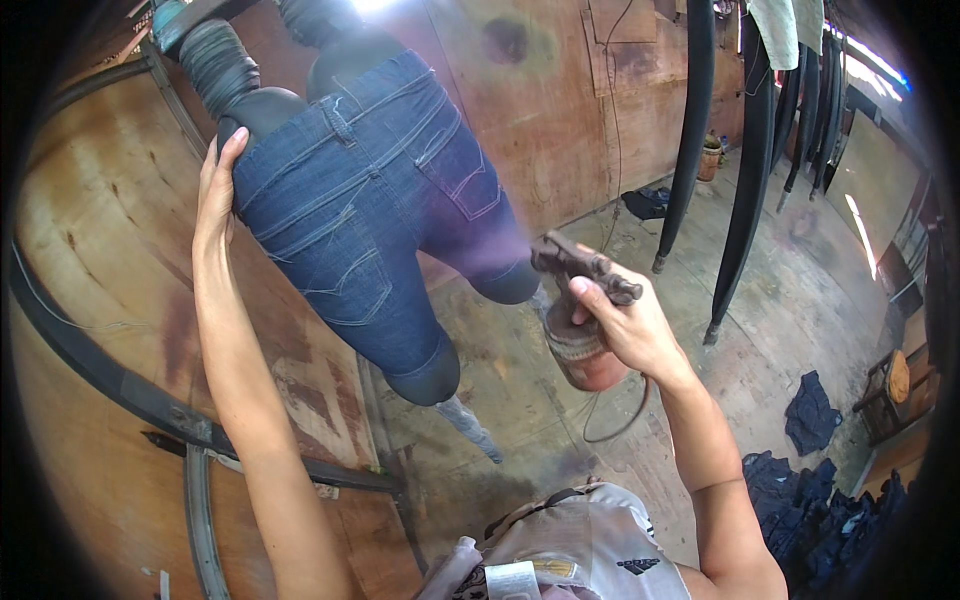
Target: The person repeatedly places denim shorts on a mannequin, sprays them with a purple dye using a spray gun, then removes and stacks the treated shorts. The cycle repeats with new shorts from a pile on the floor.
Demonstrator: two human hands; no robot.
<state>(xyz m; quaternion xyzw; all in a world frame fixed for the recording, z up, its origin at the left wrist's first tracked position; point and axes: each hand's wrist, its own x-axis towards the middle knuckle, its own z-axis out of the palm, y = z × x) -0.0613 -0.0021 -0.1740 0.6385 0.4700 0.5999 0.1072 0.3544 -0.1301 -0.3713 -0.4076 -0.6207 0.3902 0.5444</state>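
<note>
Denim shorts (pixel 360 190), dark blue with the back pockets toward me, are stretched over a black leg-shaped form (pixel 425 380). Against the waist at their left side rests my left hand (pixel 218 190), its fingers straight and flat, touching the shorts and the form. My right hand (pixel 635 325) grips a stained spray gun (pixel 580 262) with a reddish cup (pixel 590 370) below it. A purple mist leaves the nozzle toward the right leg of the shorts. The trigger is mostly hidden by my fingers.
A thin hose (pixel 630 425) hangs below the gun. Long black tubes (pixel 745 210) hang at the right. Dark clothes (pixel 815 515) lie heaped on the floor near a wooden stool (pixel 885 390). Stained wooden panels (pixel 110 230) stand at the left, with a curved black bar (pixel 100 365).
</note>
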